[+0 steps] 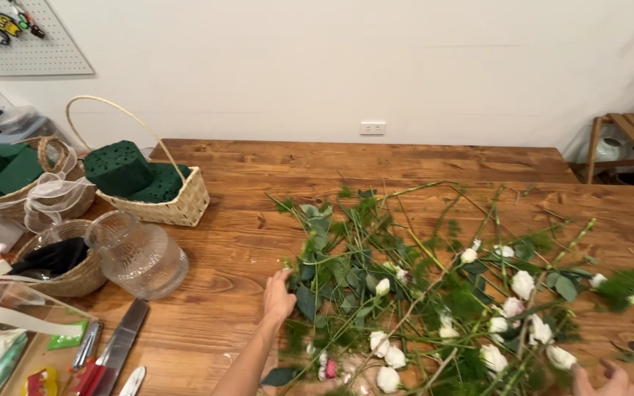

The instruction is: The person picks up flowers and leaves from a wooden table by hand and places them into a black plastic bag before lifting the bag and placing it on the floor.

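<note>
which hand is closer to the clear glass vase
Left. The left hand rests at the left edge of the flower pile, a short way right of the glass vase. The right hand is at the bottom right corner, across the whole pile from it.

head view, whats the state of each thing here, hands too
left hand: open, flat on the leaves
right hand: at the flowers' edge, grip unclear
flowers: loose, spread flat on the table
glass jar: tilted, empty
basket: upright, holding green foam blocks
knife: lying flat
</note>
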